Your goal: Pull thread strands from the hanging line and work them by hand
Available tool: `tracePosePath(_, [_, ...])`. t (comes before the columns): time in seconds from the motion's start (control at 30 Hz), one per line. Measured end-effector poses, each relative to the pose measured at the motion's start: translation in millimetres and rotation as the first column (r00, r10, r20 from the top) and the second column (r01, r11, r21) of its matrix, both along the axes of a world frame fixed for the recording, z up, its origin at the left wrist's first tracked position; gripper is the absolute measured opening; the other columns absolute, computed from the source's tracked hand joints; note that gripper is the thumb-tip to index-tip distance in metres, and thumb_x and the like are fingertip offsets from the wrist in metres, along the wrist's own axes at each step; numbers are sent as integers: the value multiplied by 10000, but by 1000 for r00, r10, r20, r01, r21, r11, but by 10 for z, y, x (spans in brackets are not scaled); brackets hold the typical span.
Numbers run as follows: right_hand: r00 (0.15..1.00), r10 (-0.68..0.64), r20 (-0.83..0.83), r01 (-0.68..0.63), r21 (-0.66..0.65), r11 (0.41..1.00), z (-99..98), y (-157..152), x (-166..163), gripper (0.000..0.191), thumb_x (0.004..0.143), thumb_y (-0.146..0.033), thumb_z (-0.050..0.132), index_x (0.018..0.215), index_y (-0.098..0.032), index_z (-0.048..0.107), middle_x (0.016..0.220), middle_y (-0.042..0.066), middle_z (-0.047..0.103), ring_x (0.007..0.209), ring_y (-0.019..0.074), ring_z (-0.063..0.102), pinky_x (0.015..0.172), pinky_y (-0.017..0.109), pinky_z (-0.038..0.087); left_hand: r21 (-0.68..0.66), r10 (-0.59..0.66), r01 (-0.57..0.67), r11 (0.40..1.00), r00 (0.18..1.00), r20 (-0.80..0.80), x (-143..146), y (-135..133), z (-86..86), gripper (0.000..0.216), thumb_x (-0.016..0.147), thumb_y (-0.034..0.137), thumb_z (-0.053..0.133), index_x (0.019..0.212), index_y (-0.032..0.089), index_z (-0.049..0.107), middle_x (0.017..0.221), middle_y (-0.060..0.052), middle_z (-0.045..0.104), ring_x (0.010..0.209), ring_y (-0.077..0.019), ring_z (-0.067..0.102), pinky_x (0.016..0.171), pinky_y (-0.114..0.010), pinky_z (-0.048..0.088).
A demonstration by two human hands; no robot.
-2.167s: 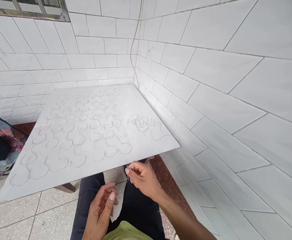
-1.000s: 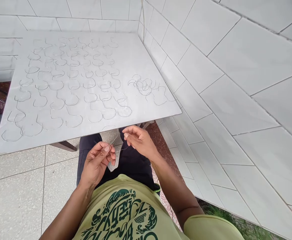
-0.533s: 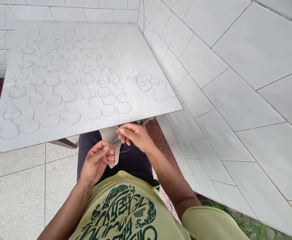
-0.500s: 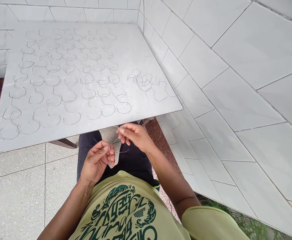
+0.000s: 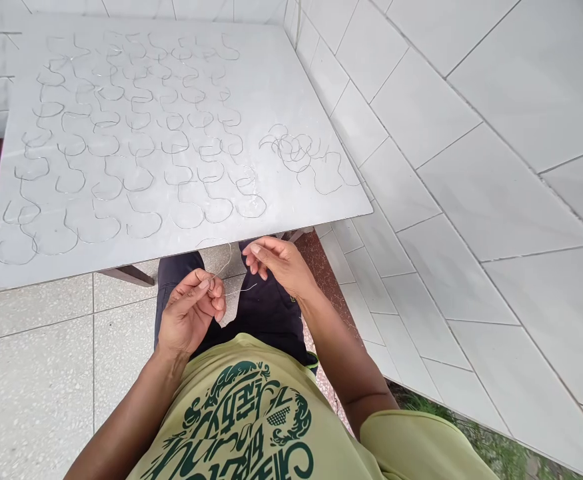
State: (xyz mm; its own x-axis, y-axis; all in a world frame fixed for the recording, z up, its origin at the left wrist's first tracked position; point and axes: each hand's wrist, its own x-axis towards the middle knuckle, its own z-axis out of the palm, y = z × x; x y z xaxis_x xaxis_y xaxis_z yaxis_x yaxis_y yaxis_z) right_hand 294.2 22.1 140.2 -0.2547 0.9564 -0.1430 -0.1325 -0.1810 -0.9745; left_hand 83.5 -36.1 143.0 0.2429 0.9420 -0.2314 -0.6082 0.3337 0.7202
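Note:
My left hand [image 5: 191, 310] is closed, pinching a thin bent wire [image 5: 230, 257] between thumb and fingers in front of the table's near edge. One part of the wire curves up and over toward the tabletop; its other end sticks out to the right, below my right hand. My right hand [image 5: 274, 263] hovers just right of the wire, fingers loosely bent and slightly apart, with no wire visible in them. On the white tabletop [image 5: 281, 87] lie rows of S-shaped wire pieces [image 5: 144, 223]. A tangled heap of curved wires [image 5: 294, 150] rests toward the right side.
White tiled walls [image 5: 451, 153] border the table at the back and right. A table leg [image 5: 128, 273] shows under the near edge, above the speckled floor [image 5: 36, 373]. My legs in dark trousers [image 5: 266, 320] are partly under the table. Grass [image 5: 491, 443] shows at lower right.
My right hand has let go of the wire and moved slightly right. My left hand still grips it, and the wire's curve now stands free. The view has tilted slightly downward.

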Motion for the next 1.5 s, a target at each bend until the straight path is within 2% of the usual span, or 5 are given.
tracePosePath(0.47, [875, 74, -478, -146, -115, 983, -404, -516, -272, 424, 883, -595, 736, 981, -186, 796, 1003, 103, 708, 833, 203, 667, 624, 311, 530, 25, 40, -40, 999, 999, 17, 87, -2, 32, 143, 935, 240, 723, 863, 159, 628, 841, -22, 616, 669, -105, 592, 584, -209, 540])
tracePosePath(0.7, [892, 125, -435, -150, -22, 988, -374, -498, -291, 472, 837, -590, 782, 1150, -237, 776, 1067, 105, 712, 902, 240, 681, 697, 372, 575, 3, 68, -68, 998, 998, -10, 103, -35, 100, 154, 919, 239, 757, 851, 153, 649, 855, -23, 646, 679, -98, 610, 617, -205, 564])
tracePosePath(0.9, [943, 30, -333, -19, 36, 999, -400, -516, -342, 409, 877, -617, 736, 970, -225, 807, 1095, 107, 670, 835, 212, 669, 673, 376, 572, -25, 43, -43, 999, 999, 4, 104, -54, 112, 145, 929, 242, 745, 856, 146, 665, 857, -24, 654, 677, -101, 616, 642, -225, 574])
tracePosePath(1.23, [914, 74, -398, -57, 54, 997, -389, -506, -311, 394, 880, -588, 738, 757, -214, 751, 891, 84, 634, 794, 208, 613, 642, 356, 537, -17, -28, 28, 999, 1000, -2, 113, -118, 146, 156, 979, 251, 679, 853, 159, 676, 776, -12, 608, 682, -111, 597, 693, -257, 549])
tracePosePath(1.5, [882, 91, -463, -114, -22, 993, -399, -539, -310, 428, 903, -616, 712, 789, -206, 665, 815, 78, 701, 733, 207, 652, 615, 358, 573, -76, -170, 171, 982, 985, 30, 11, 3, 170, 161, 942, 271, 727, 878, 123, 720, 702, 6, 543, 501, -51, 451, 473, -182, 413])
